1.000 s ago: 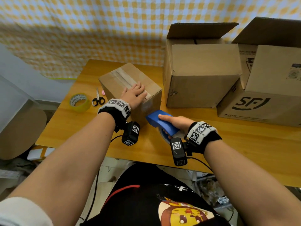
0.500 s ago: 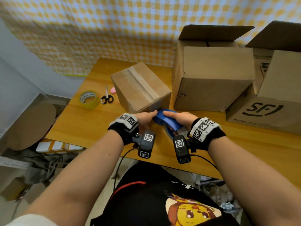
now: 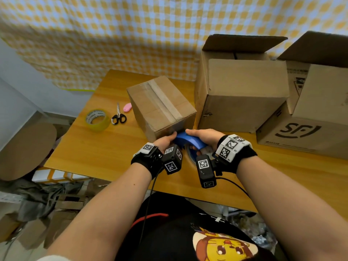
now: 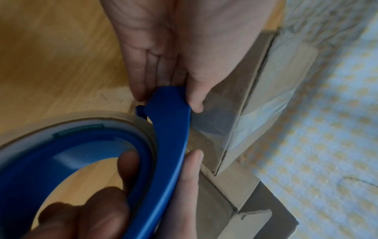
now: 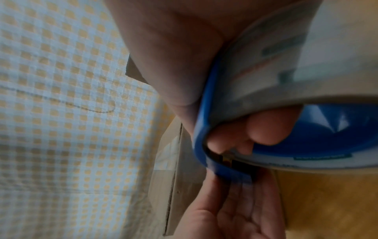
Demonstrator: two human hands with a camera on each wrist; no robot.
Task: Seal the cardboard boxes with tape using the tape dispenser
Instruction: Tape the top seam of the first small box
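Observation:
A small closed cardboard box (image 3: 162, 106) stands on the wooden table (image 3: 105, 147), with a strip of clear tape along its top seam and down its near face (image 4: 272, 100). A blue tape dispenser (image 3: 188, 140) with its roll (image 4: 81, 122) is held against that near face. My right hand (image 3: 203, 138) grips the dispenser, thumb (image 4: 190, 186) on the blue band and fingers (image 5: 266, 129) inside the roll. My left hand (image 3: 165, 141) pinches the dispenser's nose (image 4: 169, 100) between thumb and fingers (image 4: 143, 80), thumb tip on the taped face.
Two large open boxes (image 3: 243, 95) (image 3: 318, 117) fill the table's right side, close beside the small box. A yellowish tape roll (image 3: 97, 119), scissors (image 3: 118, 116) and a small pink object (image 3: 127, 107) lie to the left. A checked curtain hangs behind.
My left hand left the top of the small box and came down to the dispenser's nose. The right hand brought the dispenser up against the box's near face.

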